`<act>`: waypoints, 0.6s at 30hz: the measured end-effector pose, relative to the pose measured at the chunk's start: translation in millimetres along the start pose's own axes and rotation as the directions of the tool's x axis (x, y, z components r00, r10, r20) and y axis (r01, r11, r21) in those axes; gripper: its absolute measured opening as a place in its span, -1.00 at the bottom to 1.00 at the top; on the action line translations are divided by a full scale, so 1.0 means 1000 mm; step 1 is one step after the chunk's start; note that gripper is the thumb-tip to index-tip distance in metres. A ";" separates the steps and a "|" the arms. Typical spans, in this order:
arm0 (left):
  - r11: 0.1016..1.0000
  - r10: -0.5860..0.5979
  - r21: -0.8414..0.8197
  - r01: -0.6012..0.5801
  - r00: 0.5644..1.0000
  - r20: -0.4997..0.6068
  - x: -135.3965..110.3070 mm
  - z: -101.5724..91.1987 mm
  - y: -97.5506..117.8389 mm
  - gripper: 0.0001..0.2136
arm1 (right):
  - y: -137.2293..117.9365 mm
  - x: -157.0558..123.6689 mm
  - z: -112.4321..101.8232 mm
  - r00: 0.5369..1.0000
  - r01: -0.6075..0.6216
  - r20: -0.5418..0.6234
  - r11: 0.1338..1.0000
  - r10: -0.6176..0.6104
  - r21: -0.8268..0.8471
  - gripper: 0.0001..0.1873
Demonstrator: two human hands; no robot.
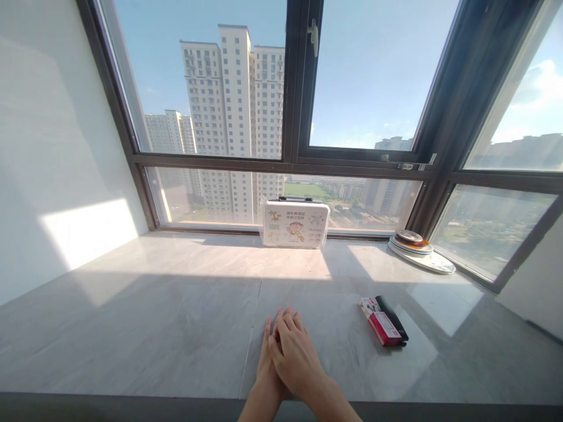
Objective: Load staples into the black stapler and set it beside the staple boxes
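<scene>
Head view: from my remote seat I log two bare hands at the near edge of a grey marbled ledge (153,334). Right hand (299,357) lies on top of left hand (266,366), its fingers extended and close together; I see nothing held in it. Left is mostly covered; at least one finger points forward, but I cannot tell how far open it is or whether anything sits under it.

Nearest items, to the right and slightly forward of the hands, apart from them: a red-and-white box (383,325), lying slantwise, with a black object (393,318) close along its right side.

Farther out, a white case (296,224) with cartoon prints and a dark handle stands upright by the window frame (211,164). In the right corner, a stack of plates (411,249). Beyond the glass, tall buildings (235,117).
</scene>
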State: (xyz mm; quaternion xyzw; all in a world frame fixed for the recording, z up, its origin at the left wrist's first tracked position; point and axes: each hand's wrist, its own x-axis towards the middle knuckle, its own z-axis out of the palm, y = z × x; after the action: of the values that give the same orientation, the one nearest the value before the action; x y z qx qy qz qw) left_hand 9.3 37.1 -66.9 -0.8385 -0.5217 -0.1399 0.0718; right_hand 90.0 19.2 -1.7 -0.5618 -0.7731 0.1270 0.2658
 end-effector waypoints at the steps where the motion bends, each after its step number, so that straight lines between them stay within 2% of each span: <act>1: 1.000 0.001 -0.002 -0.001 1.000 0.002 -0.001 -0.002 0.000 -0.34 | 0.001 0.001 0.002 1.000 -0.030 0.005 0.999 0.030 -0.013 -0.47; 4: 1.000 -0.003 -0.002 0.003 1.000 0.016 -0.001 -0.005 0.001 -0.33 | 0.003 0.001 0.006 0.996 -0.083 0.008 0.996 0.084 -0.040 -0.41; 6: 1.000 0.000 0.004 0.000 1.000 0.008 0.000 -0.004 0.002 -0.32 | 0.001 -0.003 0.006 0.997 -0.074 -0.022 0.997 0.074 -0.037 -0.41; 8: 0.999 0.005 0.033 -0.004 0.999 -0.036 0.001 0.000 0.001 -0.33 | -0.001 -0.010 0.003 0.998 -0.019 -0.060 1.000 0.019 -0.009 -0.51; 12: 0.994 0.001 0.111 0.014 0.992 -0.128 0.002 0.011 -0.001 -0.35 | -0.007 -0.025 -0.008 0.992 0.107 -0.079 0.989 -0.099 0.102 -0.87; 15: 0.986 -0.008 0.161 0.041 0.980 -0.200 0.004 0.019 -0.003 -0.37 | -0.008 -0.033 -0.016 0.989 0.142 -0.062 0.973 -0.133 0.182 -0.88; 18: 0.988 -0.021 0.143 0.052 0.977 -0.211 0.006 0.024 -0.003 -0.38 | -0.007 -0.035 -0.018 0.995 0.092 -0.046 0.969 -0.083 0.230 -0.85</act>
State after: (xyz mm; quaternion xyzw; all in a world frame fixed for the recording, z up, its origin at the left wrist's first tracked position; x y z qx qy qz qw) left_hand 12.7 50.1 -87.5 -0.8019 -0.5356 -0.1894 0.1852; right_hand 102.8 -18.2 7.2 -0.4945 -0.7721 0.1942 0.3487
